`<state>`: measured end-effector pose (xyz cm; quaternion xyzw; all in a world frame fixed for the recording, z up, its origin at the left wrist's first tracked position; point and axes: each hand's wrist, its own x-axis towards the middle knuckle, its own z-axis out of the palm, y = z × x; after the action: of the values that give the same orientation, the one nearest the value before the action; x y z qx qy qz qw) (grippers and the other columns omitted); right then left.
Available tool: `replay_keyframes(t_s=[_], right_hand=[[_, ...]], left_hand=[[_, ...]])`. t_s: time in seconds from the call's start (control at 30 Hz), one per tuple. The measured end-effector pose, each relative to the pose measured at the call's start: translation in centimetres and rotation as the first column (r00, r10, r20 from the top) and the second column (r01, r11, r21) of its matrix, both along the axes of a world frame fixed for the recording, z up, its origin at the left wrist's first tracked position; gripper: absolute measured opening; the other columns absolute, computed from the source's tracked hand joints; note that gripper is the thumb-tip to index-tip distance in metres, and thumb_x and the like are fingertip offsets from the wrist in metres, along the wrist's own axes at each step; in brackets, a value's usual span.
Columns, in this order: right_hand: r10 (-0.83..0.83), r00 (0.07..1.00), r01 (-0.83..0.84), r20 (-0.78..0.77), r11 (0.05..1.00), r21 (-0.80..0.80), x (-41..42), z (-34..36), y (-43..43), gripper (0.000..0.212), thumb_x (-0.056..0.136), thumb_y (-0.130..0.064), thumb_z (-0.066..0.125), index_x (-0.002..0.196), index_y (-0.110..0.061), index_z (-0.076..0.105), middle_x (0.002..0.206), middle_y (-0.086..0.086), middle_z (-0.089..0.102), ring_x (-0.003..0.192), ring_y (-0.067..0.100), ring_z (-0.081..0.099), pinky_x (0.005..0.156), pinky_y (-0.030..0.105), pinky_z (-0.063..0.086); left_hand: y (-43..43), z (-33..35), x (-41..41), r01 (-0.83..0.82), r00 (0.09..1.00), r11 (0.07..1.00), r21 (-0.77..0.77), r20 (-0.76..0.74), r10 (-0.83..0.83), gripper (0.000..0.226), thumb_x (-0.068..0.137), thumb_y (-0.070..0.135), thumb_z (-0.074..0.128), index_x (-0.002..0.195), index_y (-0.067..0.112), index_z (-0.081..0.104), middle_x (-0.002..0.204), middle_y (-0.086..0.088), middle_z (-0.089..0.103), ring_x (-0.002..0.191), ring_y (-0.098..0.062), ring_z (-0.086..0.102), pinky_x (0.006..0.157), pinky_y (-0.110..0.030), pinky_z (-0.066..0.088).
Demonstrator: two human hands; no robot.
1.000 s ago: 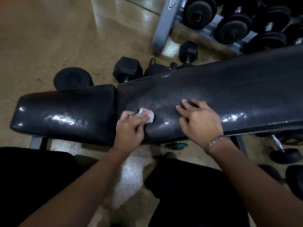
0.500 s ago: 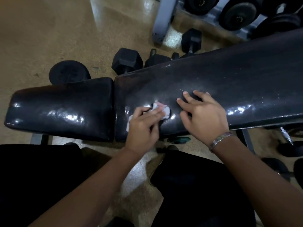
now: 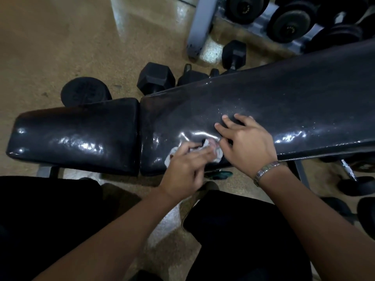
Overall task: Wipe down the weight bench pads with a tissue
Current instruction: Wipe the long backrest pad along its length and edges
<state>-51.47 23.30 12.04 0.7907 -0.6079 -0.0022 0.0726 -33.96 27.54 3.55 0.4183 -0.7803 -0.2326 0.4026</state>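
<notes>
Two hands work: left hand (image 3: 183, 171) fingers pinch a soft, tearable tissue (image 3: 217, 153); right hand (image 3: 246, 142) splayed flat on slick back pad (image 3: 294, 102).

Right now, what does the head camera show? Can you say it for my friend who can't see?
A person's left hand presses a crumpled white tissue against the long black back pad of a weight bench, while the right hand rests flat beside it. The shorter seat pad lies left; hex dumbbells sit on the floor behind.
</notes>
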Motion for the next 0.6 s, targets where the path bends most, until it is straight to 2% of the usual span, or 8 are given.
replay_keyframes(t_s=[0.13, 0.23, 0.3, 0.43, 0.6], right_hand=[[-0.002, 1.000, 0.002, -0.009, 1.000, 0.026, -0.2, 0.3, -0.1, 0.043, 0.088, -0.036, 0.043, 0.122, -0.029, 0.068, 0.132, -0.005, 0.063, 0.126, 0.021, 0.053, 0.109, 0.041, 0.041], [-0.016, 1.000, 0.015, 0.002, 0.999, 0.049, -0.2, 0.4, 0.1, 0.043, 0.089, -0.036, 0.042, 0.124, -0.030, 0.067, 0.134, -0.006, 0.061, 0.129, 0.020, 0.051, 0.111, 0.041, 0.039], [-0.017, 1.000, 0.016, 0.013, 0.998, 0.058, -0.2, 0.4, 0.0, 0.044, 0.089, -0.036, 0.042, 0.125, -0.030, 0.066, 0.135, -0.006, 0.060, 0.130, 0.020, 0.050, 0.112, 0.041, 0.038], [-0.035, 0.999, 0.034, 0.022, 0.999, 0.037, -0.1, 0.4, -0.1, 0.041, 0.087, -0.035, 0.045, 0.120, -0.031, 0.069, 0.132, -0.006, 0.063, 0.127, 0.020, 0.053, 0.110, 0.041, 0.041], [-0.050, 0.998, 0.049, 0.034, 0.998, 0.044, 0.1, 0.5, 0.0, 0.040, 0.086, -0.034, 0.048, 0.118, -0.030, 0.070, 0.131, -0.007, 0.064, 0.127, 0.020, 0.053, 0.109, 0.041, 0.042]], left_hand=[[0.4, -1.8, 3.5, 0.158, 0.983, 0.984, -0.087, 0.104, -0.149, 0.051, 0.078, -0.010, 0.064, 0.122, 0.013, 0.072, 0.133, 0.005, 0.065, 0.111, -0.025, 0.053, 0.102, -0.020, 0.040], [0.4, -2.4, 5.0, 0.157, 0.980, 0.981, -0.117, 0.140, -0.140, 0.044, 0.085, -0.006, 0.058, 0.122, 0.014, 0.073, 0.133, 0.007, 0.065, 0.110, -0.027, 0.056, 0.104, -0.025, 0.043], [0.5, -2.5, 5.4, 0.104, 0.990, 0.986, -0.132, 0.105, -0.091, 0.038, 0.092, 0.001, 0.051, 0.119, 0.014, 0.074, 0.131, 0.007, 0.067, 0.109, -0.026, 0.057, 0.102, -0.028, 0.046], [-0.2, -2.4, 4.4, -0.075, 0.997, 0.997, -0.035, -0.015, 0.075, 0.036, 0.087, -0.003, 0.062, 0.114, 0.017, 0.077, 0.128, 0.008, 0.069, 0.101, -0.024, 0.060, 0.093, -0.029, 0.049], [-6.0, -1.2, 2.7, -0.312, 0.948, 0.947, 0.075, -0.036, 0.316, 0.033, 0.085, 0.002, 0.062, 0.108, 0.019, 0.079, 0.118, 0.009, 0.073, 0.091, -0.022, 0.056, 0.081, -0.030, 0.053]])
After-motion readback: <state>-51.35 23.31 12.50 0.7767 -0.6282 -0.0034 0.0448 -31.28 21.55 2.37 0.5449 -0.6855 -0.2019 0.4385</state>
